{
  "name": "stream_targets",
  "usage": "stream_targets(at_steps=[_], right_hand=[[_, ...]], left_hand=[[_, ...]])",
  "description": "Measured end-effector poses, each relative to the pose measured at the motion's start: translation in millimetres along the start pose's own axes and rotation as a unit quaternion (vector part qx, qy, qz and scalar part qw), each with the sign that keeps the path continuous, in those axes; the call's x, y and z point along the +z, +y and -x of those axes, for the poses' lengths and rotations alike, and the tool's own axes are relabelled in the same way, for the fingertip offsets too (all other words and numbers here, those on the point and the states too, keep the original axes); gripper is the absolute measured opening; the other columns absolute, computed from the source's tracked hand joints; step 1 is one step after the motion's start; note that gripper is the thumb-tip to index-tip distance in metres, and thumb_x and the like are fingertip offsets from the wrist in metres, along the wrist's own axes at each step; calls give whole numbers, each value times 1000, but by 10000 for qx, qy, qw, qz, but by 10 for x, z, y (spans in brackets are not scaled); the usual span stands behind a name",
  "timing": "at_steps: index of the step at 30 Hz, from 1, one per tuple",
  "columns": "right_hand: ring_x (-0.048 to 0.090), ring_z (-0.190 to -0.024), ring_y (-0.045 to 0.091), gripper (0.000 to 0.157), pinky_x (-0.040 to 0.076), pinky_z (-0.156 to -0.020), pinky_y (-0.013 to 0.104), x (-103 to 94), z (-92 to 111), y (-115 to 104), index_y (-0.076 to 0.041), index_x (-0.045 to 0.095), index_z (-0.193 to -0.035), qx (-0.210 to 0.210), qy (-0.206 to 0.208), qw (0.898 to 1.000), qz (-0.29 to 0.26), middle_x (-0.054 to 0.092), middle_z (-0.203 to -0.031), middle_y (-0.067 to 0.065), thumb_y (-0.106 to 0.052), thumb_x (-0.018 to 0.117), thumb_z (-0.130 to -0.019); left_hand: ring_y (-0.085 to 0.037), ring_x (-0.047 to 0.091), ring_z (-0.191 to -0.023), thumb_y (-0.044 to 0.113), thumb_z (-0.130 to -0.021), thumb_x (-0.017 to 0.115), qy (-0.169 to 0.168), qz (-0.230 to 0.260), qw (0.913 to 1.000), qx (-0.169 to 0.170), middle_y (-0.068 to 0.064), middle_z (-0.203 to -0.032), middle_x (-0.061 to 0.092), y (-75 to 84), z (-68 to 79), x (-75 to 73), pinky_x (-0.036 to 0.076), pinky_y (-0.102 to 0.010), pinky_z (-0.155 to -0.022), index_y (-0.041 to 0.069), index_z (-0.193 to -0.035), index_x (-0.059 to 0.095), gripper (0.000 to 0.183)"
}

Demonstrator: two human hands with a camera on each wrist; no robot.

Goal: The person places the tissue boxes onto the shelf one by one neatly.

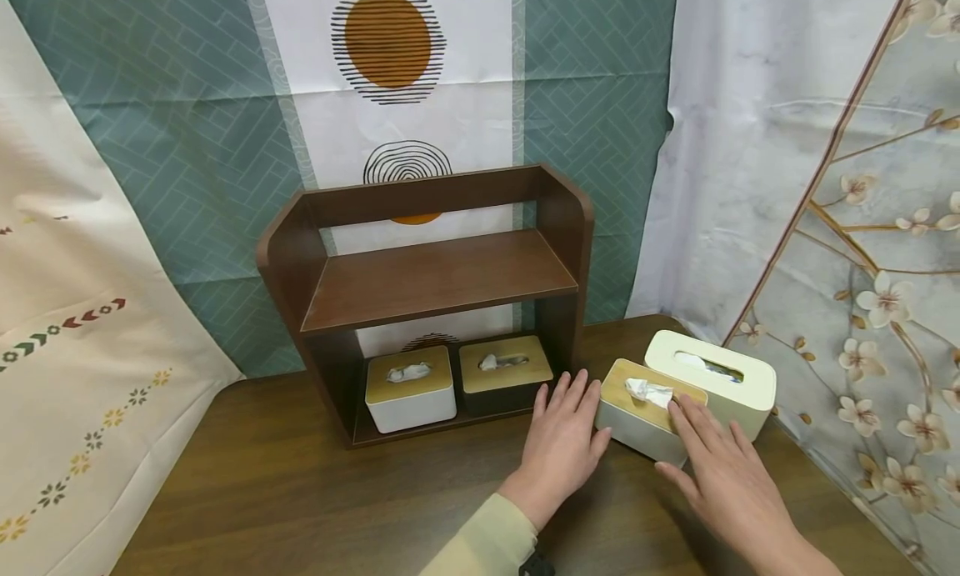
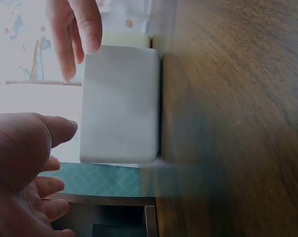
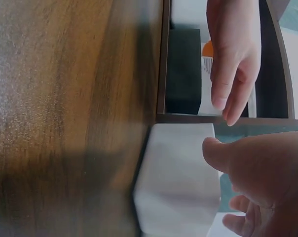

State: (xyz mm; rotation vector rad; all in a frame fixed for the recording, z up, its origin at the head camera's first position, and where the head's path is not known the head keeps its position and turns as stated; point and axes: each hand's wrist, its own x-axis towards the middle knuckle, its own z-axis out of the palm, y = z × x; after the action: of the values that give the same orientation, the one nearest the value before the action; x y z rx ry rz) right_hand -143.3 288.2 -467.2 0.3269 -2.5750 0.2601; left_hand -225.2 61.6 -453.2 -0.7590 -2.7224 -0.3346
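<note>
A white tissue box with a wood-look lid (image 1: 636,428) stands on the table to the right of the shelf, a white tissue poking from its slot. My left hand (image 1: 562,443) hovers at its left side, fingers extended. Over its right end is my right hand (image 1: 723,476), with fingers spread; contact is hard to tell. In the left wrist view the box's pale side (image 2: 122,106) shows between both hands, and the left thumb is apart from it. Behind that box, close against it, stands a longer cream tissue box (image 1: 757,393) with an oval slot.
A dark brown two-tier shelf (image 1: 442,276) stands at the back. Its lower level holds a white tissue box (image 1: 414,411) and a black tissue box (image 1: 506,399), both with wood-look lids. Brown tabletop (image 1: 360,509) stretches in front; patterned cloths (image 1: 210,159) hang around.
</note>
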Motion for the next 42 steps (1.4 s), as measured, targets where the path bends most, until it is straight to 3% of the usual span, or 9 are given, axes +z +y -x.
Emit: stream_targets(at_steps=[11, 21, 42], right_hand=[[50, -146, 53, 92, 37, -114, 76, -3, 26, 1, 1, 50, -163, 101, -196, 9998, -29, 49, -165, 27, -33, 92, -89], [51, -147, 52, 90, 37, -113, 75, 28, 36, 15, 1, 51, -162, 93, -191, 9998, -51, 50, -164, 27, -33, 92, -90], [49, -147, 52, 89, 39, -110, 74, 45, 96, 20, 3, 53, -160, 112, -274, 9995, -49, 52, -162, 28, -33, 93, -88]], left_hand=[[-25, 36, -163, 48, -108, 72, -143, 93, 9999, 11, -1, -176, 41, 55, -45, 58, 32, -54, -130, 21, -167, 51, 68], [-24, 39, -161, 47, -107, 73, -195, 48, 9997, 99, 0, -174, 43, 74, -83, 106, 35, -52, -129, 21, -166, 52, 68], [-24, 38, -162, 48, -108, 72, -359, 82, 9992, 140, 0, -174, 44, 105, -6, 147, 34, -51, -129, 21, -166, 53, 67]])
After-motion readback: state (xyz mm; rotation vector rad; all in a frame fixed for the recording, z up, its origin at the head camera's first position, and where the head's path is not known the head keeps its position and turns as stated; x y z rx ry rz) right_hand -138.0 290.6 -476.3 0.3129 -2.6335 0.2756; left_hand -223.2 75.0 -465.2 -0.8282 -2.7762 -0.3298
